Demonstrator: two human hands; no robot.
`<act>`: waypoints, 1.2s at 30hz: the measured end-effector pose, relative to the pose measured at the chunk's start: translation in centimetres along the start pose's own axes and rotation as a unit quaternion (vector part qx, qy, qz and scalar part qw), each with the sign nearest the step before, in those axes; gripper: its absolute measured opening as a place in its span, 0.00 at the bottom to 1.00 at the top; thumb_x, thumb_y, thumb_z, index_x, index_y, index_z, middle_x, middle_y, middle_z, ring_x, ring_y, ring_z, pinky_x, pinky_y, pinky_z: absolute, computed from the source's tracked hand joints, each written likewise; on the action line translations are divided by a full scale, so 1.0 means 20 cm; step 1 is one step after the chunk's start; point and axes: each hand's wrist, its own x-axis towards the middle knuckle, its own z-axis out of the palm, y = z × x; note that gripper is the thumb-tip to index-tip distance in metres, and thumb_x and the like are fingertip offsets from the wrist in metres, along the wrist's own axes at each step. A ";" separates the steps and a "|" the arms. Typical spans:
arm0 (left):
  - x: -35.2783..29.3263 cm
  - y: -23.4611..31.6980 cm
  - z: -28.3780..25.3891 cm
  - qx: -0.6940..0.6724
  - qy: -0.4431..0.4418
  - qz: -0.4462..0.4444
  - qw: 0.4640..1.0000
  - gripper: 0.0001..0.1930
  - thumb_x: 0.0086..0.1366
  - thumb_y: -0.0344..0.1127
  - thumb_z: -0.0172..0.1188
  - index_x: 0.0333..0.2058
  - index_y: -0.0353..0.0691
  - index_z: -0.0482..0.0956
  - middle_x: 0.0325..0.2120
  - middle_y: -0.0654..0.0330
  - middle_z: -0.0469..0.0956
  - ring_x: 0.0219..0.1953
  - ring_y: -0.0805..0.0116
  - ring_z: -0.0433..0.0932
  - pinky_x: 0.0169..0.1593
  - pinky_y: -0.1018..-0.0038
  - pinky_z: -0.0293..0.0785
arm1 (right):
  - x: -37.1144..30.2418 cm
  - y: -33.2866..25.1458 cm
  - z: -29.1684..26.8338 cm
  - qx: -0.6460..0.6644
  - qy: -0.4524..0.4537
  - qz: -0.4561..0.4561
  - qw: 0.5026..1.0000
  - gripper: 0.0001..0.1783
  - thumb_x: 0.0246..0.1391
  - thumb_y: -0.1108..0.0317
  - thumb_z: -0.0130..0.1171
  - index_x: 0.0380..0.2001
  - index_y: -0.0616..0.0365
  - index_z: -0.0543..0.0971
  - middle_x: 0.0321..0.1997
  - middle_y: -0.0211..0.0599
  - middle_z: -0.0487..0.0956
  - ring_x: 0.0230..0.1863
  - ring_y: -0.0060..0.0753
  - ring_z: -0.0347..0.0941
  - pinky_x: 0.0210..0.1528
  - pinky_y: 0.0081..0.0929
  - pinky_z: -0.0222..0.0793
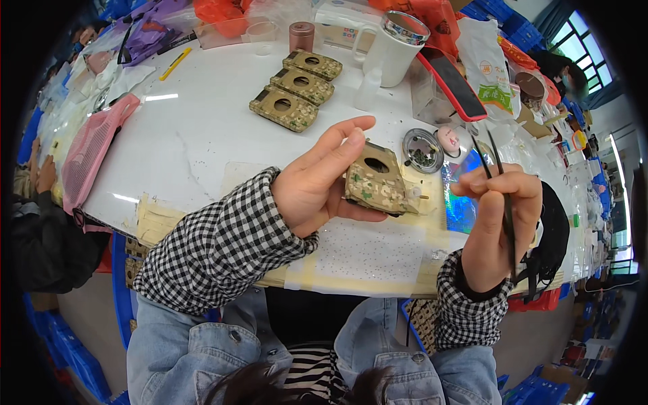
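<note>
1 shell point(375, 185) in left hand point(316, 183)

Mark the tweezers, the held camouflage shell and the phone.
Tweezers point(510, 233): head view, on the dark lower shank.
Held camouflage shell point(376, 186): head view, on its patterned face.
Phone point(457, 86): head view, on its dark screen.

From far away, I see a round orange mark and pale letters on green on a white plastic bag point(491, 79). A box point(343, 34) has blue letters, partly hidden from me.
</note>
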 end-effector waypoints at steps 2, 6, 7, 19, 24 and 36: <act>0.00 -0.02 0.00 -0.011 0.013 0.009 1.000 0.30 0.68 0.54 0.37 0.63 0.45 0.46 0.56 0.53 0.64 0.51 0.60 0.73 0.45 0.65 0.79 | -0.03 -0.01 -0.01 -0.037 0.019 0.022 0.999 0.06 0.59 0.72 0.48 0.36 0.64 0.68 0.30 0.38 0.71 0.36 0.27 0.69 0.41 0.21 0.65; 0.02 -0.04 -0.03 -0.024 0.019 0.002 1.000 0.29 0.69 0.54 0.36 0.61 0.44 0.51 0.57 0.55 0.62 0.54 0.62 0.70 0.49 0.63 0.76 | -0.06 0.05 -0.10 -0.243 -0.050 0.020 0.968 0.03 0.53 0.77 0.52 0.31 0.65 0.75 0.29 0.40 0.71 0.32 0.35 0.67 0.36 0.25 0.62; 0.02 -0.05 -0.04 -0.024 0.018 -0.002 1.000 0.28 0.69 0.54 0.36 0.61 0.44 0.52 0.57 0.55 0.63 0.54 0.62 0.70 0.49 0.64 0.76 | -0.07 0.07 -0.11 -0.282 -0.065 0.020 0.957 0.05 0.51 0.76 0.56 0.33 0.63 0.76 0.29 0.40 0.73 0.32 0.36 0.68 0.35 0.26 0.63; 0.03 -0.05 -0.03 -0.018 0.051 -0.020 0.998 0.25 0.69 0.54 0.36 0.58 0.46 0.57 0.52 0.55 0.69 0.49 0.64 0.74 0.49 0.67 0.76 | -0.11 0.22 -0.07 -0.367 -0.101 -0.054 0.923 0.11 0.36 0.76 0.67 0.28 0.60 0.79 0.25 0.38 0.74 0.32 0.39 0.69 0.34 0.30 0.66; 0.03 -0.06 -0.03 -0.021 0.045 -0.022 0.999 0.24 0.70 0.53 0.36 0.58 0.46 0.57 0.51 0.54 0.69 0.50 0.64 0.74 0.48 0.66 0.76 | -0.11 0.20 -0.07 -0.353 -0.086 -0.053 0.930 0.09 0.37 0.77 0.66 0.27 0.61 0.79 0.26 0.38 0.75 0.32 0.39 0.70 0.34 0.29 0.66; 0.02 -0.05 0.01 -0.021 0.039 -0.039 0.998 0.27 0.69 0.54 0.37 0.61 0.47 0.52 0.52 0.54 0.68 0.49 0.64 0.75 0.46 0.66 0.77 | -0.02 0.01 0.02 -0.145 -0.031 -0.056 0.987 0.08 0.47 0.79 0.60 0.33 0.62 0.77 0.26 0.37 0.74 0.27 0.30 0.67 0.31 0.21 0.63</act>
